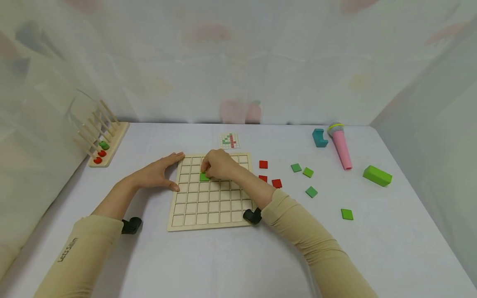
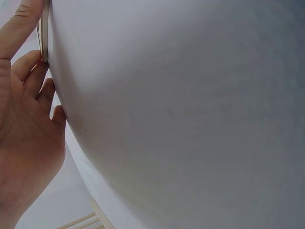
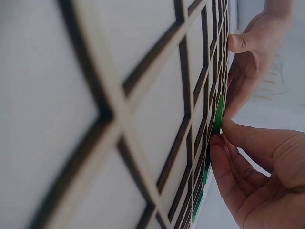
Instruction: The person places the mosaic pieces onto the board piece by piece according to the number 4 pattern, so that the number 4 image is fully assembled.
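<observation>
Right hand (image 1: 220,163) pinching green tile (image 1: 203,177); left hand (image 1: 156,173), fingers relaxed, against board (image 1: 203,207). Tile looks light, stiff, perhaps slick; best held by opposite edges.

White table (image 1: 208,265): gridded board (image 1: 214,206), red tiles (image 1: 263,164), green tiles (image 1: 311,191), card (image 1: 229,141), microphone (image 1: 342,149), peg stand (image 1: 116,138), green block (image 1: 377,176).

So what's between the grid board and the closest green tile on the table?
Red tiles lie between the grid board and that green tile; the head view shows them.
</observation>
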The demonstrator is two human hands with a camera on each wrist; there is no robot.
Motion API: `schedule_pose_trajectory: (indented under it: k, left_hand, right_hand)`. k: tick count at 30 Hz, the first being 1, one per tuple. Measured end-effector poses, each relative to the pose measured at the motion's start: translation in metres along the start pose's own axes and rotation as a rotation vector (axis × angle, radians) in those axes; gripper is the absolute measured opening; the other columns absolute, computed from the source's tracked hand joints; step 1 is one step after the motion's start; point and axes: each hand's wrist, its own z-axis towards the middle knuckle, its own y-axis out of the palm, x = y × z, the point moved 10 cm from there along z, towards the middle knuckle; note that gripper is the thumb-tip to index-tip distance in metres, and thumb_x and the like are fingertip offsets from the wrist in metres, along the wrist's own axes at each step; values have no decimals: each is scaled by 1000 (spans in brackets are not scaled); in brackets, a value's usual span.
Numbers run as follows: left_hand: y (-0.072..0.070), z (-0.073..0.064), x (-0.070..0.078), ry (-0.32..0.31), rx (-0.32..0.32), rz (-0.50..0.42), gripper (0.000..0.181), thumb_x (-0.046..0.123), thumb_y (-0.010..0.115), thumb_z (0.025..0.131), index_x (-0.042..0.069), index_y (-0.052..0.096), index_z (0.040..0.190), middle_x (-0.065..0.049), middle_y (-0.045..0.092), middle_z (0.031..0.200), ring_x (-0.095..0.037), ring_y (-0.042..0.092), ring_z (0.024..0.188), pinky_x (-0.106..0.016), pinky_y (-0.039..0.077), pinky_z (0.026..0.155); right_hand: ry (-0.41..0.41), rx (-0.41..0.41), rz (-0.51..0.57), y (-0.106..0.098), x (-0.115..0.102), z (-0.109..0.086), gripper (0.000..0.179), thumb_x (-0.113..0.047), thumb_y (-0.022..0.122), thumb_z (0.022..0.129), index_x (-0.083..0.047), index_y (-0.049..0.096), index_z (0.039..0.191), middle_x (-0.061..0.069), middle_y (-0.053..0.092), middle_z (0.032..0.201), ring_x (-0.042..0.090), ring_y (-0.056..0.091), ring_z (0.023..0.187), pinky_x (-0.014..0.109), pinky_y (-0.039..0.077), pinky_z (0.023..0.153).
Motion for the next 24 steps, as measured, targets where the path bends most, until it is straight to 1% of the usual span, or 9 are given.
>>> schedule_pose_trajectory:
  k: [6,8,10,13,15,18,22,24]
  left_hand:
    - [0,0,1,16,12,-4,118,35,89,67,3,20,158,-22,14,166,-47,3,154,-68,8,121]
    - [0,0,2,8,9,-4,118,36,89,68,4,20,158,-22,13,166,-46,3,154,-67,8,122]
    - [0,0,2,-2,2,-3,118,37,89,68,5,19,158,-21,12,166,-45,2,154,-66,7,122]
    - [0,0,1,-17,-7,-5,118,37,88,69,5,18,158,-20,11,167,-45,1,155,-67,7,122]
    - [0,0,0,-22,-9,0,117,36,88,69,5,18,158,-20,11,167,-45,1,154,-67,7,122]
    - [0,0,0,-25,-5,8,118,36,89,69,6,18,158,-20,11,167,-45,2,155,-67,8,122]
    - [0,0,0,-20,-3,15,118,38,88,69,6,18,158,-20,11,167,-45,2,155,-66,8,122]
    - [1,0,0,-20,-2,17,119,38,88,69,6,18,158,-20,11,167,-45,2,155,-66,8,122]
  right_hand:
    - [-25,1,-16,-3,-5,-1,12,-7,74,86,-10,78,97,2,73,88,10,59,76,18,46,68]
    - [-31,8,-15,-5,-5,-1,12,-7,74,86,-9,78,97,3,72,86,10,58,76,18,46,68]
    - [-36,17,-8,-11,-5,-2,14,-7,73,85,-9,77,98,3,72,87,10,59,77,18,47,69]
    - [-44,27,19,-21,-2,-5,16,-5,74,85,-6,77,101,6,73,93,12,61,83,20,49,73]
    - [-49,34,46,-29,2,-9,17,-5,74,85,-5,76,102,7,74,97,14,62,87,21,50,76]
    - [-57,58,50,-44,10,-16,19,-5,74,85,-5,76,104,7,74,98,16,65,91,24,53,80]
    - [-36,88,60,-64,25,-25,20,-5,73,85,-5,76,105,6,75,98,18,68,93,27,56,82]
    - [-12,98,85,-70,36,-29,21,-5,73,86,-5,76,106,7,74,99,19,68,93,28,56,82]
